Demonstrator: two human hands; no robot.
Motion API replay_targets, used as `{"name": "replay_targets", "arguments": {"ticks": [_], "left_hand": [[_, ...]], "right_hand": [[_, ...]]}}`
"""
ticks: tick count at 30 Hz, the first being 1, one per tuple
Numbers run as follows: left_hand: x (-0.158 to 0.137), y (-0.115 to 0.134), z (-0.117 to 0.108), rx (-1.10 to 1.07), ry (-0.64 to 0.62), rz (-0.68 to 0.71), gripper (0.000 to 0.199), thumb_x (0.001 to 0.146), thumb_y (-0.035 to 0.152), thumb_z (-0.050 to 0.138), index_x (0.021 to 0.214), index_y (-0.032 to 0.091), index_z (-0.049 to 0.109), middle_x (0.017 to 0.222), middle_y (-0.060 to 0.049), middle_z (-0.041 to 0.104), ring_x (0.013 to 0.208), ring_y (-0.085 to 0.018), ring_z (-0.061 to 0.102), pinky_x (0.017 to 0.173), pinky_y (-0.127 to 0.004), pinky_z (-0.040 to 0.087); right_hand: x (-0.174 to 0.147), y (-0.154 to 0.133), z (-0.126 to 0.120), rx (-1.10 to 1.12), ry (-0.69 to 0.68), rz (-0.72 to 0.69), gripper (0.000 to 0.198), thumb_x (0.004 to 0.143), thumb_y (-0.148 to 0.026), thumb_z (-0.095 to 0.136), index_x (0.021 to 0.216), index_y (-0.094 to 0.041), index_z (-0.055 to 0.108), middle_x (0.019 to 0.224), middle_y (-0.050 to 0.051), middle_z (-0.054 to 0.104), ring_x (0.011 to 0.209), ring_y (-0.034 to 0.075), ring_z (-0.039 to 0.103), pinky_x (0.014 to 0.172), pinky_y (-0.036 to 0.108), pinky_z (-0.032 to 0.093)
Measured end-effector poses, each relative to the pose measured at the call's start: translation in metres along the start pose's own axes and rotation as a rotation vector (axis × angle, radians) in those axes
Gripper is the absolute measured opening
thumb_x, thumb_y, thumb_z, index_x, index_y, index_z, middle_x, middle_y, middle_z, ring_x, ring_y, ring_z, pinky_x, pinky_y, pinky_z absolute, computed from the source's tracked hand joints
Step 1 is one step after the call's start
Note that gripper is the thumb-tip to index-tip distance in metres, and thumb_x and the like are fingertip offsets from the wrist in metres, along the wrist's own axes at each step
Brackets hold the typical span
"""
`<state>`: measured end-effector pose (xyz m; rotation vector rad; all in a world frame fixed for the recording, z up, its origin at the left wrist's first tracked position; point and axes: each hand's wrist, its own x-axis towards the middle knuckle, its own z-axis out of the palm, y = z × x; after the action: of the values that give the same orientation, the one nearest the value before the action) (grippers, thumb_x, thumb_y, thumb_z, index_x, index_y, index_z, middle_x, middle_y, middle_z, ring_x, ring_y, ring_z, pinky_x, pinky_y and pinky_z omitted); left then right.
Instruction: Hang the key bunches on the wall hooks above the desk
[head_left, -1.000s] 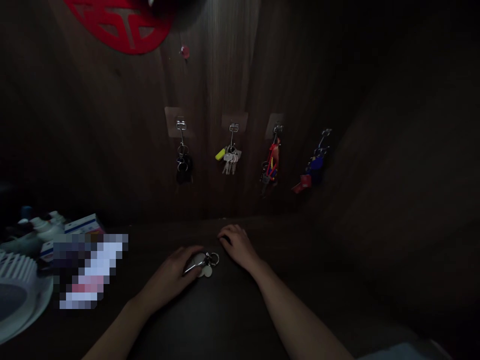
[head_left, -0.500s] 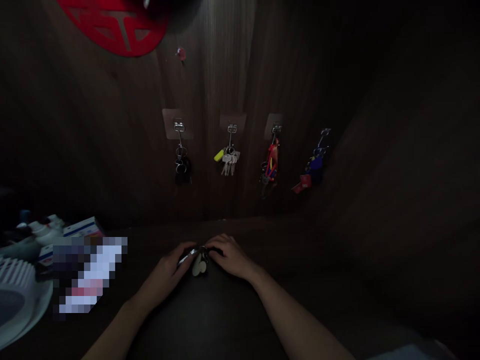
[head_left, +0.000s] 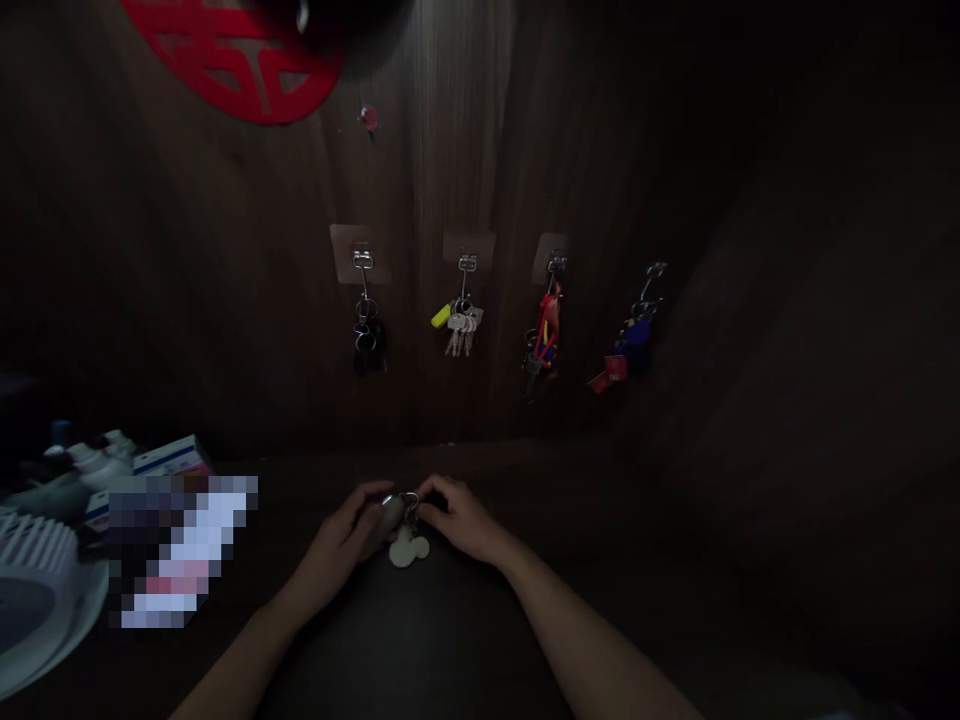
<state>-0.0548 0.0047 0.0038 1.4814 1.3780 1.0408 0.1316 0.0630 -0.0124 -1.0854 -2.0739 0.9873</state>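
Low in the head view, both of my hands meet over the dark surface at a keychain (head_left: 405,550). A pale tag with rounded lobes dangles from it, below a metal ring (head_left: 412,498). My left hand (head_left: 337,545) is closed around a smooth oval fob (head_left: 391,512) with a shiny edge, which joins the keychain. On the other side, my right hand (head_left: 459,520) pinches the ring between thumb and fingers. Dim light hides the fine detail between the fingertips.
On the wooden wall hang black keys (head_left: 367,345), silver keys with a yellow tag (head_left: 461,328), a red-corded bunch (head_left: 546,335) and a blue bunch with red tags (head_left: 634,335). A red cut-out (head_left: 262,95) is above. Bottles (head_left: 97,465), a box (head_left: 172,455) and a white ribbed object (head_left: 37,570) stand left.
The fob in my left hand has turned so its broad face shows. The pale tag has swung slightly right and down, and the ring is more visible. The view has shifted slightly.
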Motion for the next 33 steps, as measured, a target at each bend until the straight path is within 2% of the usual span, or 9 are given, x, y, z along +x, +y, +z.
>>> {"name": "replay_targets", "arguments": {"ticks": [3,6,8,12,15,20,25,30,33], "left_hand": [[0.000,0.001,0.000,-0.076,-0.009,-0.045,0.033,0.086,0.042,0.044,0.112,0.025,0.055,0.086,-0.002,0.072,0.078,-0.021,0.069,0.073,-0.032,0.052],[0.001,-0.001,-0.001,-0.159,-0.023,-0.082,0.035,0.086,0.042,0.045,0.114,0.025,0.055,0.089,-0.003,0.073,0.080,-0.023,0.070,0.072,-0.034,0.053],[0.002,-0.003,-0.002,-0.157,-0.030,-0.078,0.035,0.086,0.041,0.046,0.115,0.025,0.056,0.094,-0.004,0.073,0.084,-0.023,0.069,0.077,-0.035,0.052],[0.002,-0.002,-0.002,-0.083,-0.048,-0.007,0.033,0.085,0.035,0.047,0.114,0.026,0.061,0.113,-0.003,0.069,0.106,-0.023,0.061,0.094,-0.035,0.043],[-0.001,0.003,-0.001,-0.112,-0.106,0.045,0.033,0.085,0.032,0.049,0.115,0.028,0.063,0.118,-0.001,0.067,0.113,-0.024,0.056,0.099,-0.035,0.038],[-0.003,0.007,0.000,-0.120,-0.111,0.085,0.033,0.088,0.040,0.045,0.102,0.024,0.070,0.100,-0.003,0.072,0.097,-0.024,0.062,0.089,-0.033,0.044],[-0.001,0.007,0.002,-0.112,-0.051,0.087,0.022,0.082,0.036,0.056,0.079,0.022,0.072,0.079,-0.001,0.070,0.080,-0.019,0.061,0.075,-0.026,0.045],[-0.002,0.007,0.007,-0.112,-0.102,0.079,0.018,0.079,0.036,0.060,0.076,0.021,0.070,0.074,0.000,0.067,0.074,-0.017,0.059,0.070,-0.025,0.044],[-0.003,0.008,0.008,-0.146,-0.087,0.034,0.017,0.077,0.036,0.062,0.073,0.020,0.069,0.070,0.001,0.065,0.071,-0.016,0.056,0.067,-0.025,0.042]], "right_hand": [[0.001,-0.003,-0.001,0.146,0.050,0.006,0.005,0.082,-0.022,0.053,0.083,-0.020,0.057,0.077,-0.002,0.060,0.074,0.013,0.056,0.069,0.024,0.043],[0.001,-0.009,-0.002,0.220,0.128,0.004,0.003,0.080,-0.020,0.054,0.080,-0.020,0.057,0.073,-0.003,0.058,0.070,0.012,0.055,0.065,0.022,0.043],[0.000,-0.013,-0.002,0.288,0.162,-0.011,0.005,0.078,-0.021,0.056,0.082,-0.020,0.059,0.074,-0.002,0.060,0.071,0.012,0.056,0.066,0.023,0.044],[-0.002,-0.018,-0.002,0.412,0.207,-0.047,0.010,0.076,-0.024,0.061,0.086,-0.020,0.061,0.074,-0.002,0.061,0.071,0.012,0.057,0.068,0.024,0.044],[-0.005,-0.022,-0.003,0.469,0.194,-0.060,0.012,0.075,-0.025,0.064,0.085,-0.021,0.062,0.073,-0.002,0.061,0.069,0.012,0.057,0.065,0.024,0.043],[-0.010,-0.032,-0.002,0.489,0.153,-0.066,0.013,0.075,-0.030,0.065,0.084,-0.021,0.062,0.069,-0.002,0.063,0.068,0.013,0.058,0.065,0.025,0.045],[-0.010,-0.031,0.003,0.520,0.147,-0.050,0.014,0.075,-0.032,0.066,0.082,-0.020,0.061,0.065,-0.003,0.063,0.064,0.013,0.060,0.063,0.025,0.045],[-0.009,-0.028,0.007,0.517,0.155,-0.032,0.015,0.074,-0.033,0.067,0.080,-0.020,0.061,0.063,-0.004,0.060,0.061,0.012,0.060,0.059,0.024,0.044],[-0.009,-0.030,0.008,0.476,0.156,-0.031,0.016,0.077,-0.036,0.064,0.078,-0.020,0.062,0.064,-0.003,0.059,0.061,0.012,0.058,0.059,0.023,0.043]]}}
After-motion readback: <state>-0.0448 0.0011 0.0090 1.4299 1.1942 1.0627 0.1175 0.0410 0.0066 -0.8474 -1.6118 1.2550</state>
